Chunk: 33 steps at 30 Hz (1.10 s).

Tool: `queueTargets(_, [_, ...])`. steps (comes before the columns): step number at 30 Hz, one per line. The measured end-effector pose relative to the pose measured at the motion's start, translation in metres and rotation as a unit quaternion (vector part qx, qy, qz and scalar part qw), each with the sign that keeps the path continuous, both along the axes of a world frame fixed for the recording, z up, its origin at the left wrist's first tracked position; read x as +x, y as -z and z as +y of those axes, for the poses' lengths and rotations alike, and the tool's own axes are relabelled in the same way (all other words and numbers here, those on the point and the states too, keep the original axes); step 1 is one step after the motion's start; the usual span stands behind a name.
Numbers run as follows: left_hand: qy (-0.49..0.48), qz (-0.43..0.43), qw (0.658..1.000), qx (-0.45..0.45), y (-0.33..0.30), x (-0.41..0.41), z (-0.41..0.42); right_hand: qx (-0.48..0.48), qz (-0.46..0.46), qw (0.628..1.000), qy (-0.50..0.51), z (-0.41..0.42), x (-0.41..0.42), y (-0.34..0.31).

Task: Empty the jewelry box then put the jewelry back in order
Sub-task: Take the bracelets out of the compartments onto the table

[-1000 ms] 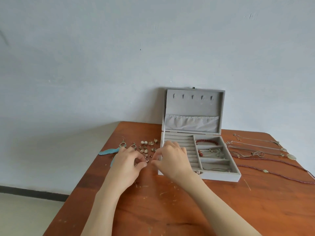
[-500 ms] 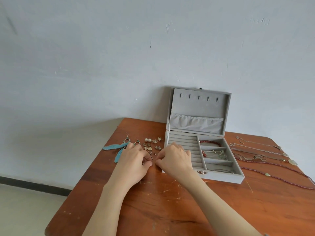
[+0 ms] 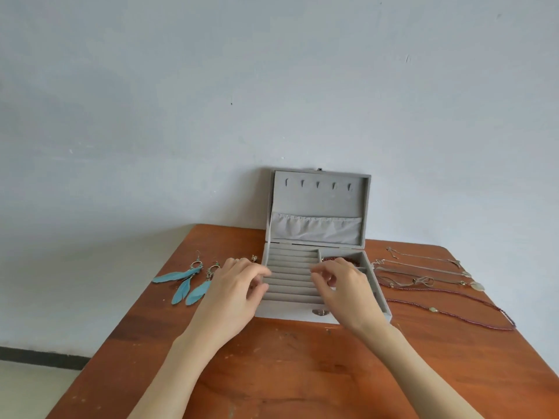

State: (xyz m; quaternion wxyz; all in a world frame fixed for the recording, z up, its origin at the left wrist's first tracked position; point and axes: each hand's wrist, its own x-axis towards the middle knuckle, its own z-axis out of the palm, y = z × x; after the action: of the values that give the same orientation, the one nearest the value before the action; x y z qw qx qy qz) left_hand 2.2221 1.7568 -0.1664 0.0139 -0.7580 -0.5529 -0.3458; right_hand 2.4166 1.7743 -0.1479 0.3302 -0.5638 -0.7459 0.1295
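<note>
A: Grey jewelry box [image 3: 317,315] on the wooden surface [image 3: 302,373], against the wall; lid [image 3: 319,204] upright, lined in grey, with five small hooks in a row above a gathered fabric pocket [image 3: 316,229].

B: Contents of the base?

A: Left section: ridged ring rolls [image 3: 290,269], bare where visible. Right section: small compartments, mostly hidden by the right hand; dark red beaded bracelet [image 3: 351,260] showing in the rear one. Rest of the compartments not readable.

B: Hands?

A: Left hand [image 3: 234,293] at the box's left edge, fingers curled inward, thumb near fingertips; right hand [image 3: 341,290] over the divider between rolls and compartments, fingers bent downward. Blurred; cannot tell whether either pinches anything.

B: Outside the box?

A: Left of it, two blue feather earrings [image 3: 186,284] flat on the surface, plus one small earring [image 3: 254,257] just beside the left hand. Right of it, several chain necklaces [image 3: 423,272] laid roughly parallel, and a dark red beaded strand [image 3: 459,316] nearest the front.
</note>
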Motion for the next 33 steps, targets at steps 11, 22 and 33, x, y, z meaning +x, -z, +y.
queueTargets(11, [0.040,0.127,0.989,-0.064,-0.035,0.085,0.073,0.001,-0.041,0.994,0.099,0.041,0.056,0.017])
queueTargets(22, [-0.057,0.256,0.956,-0.129,-0.019,0.125,0.116,0.003,-0.002,0.998,0.071,0.054,0.063,0.028])
queueTargets(33, [0.153,-0.065,0.967,-0.195,-0.062,0.122,0.078,0.075,0.073,0.993,0.057,0.047,0.063,0.019])
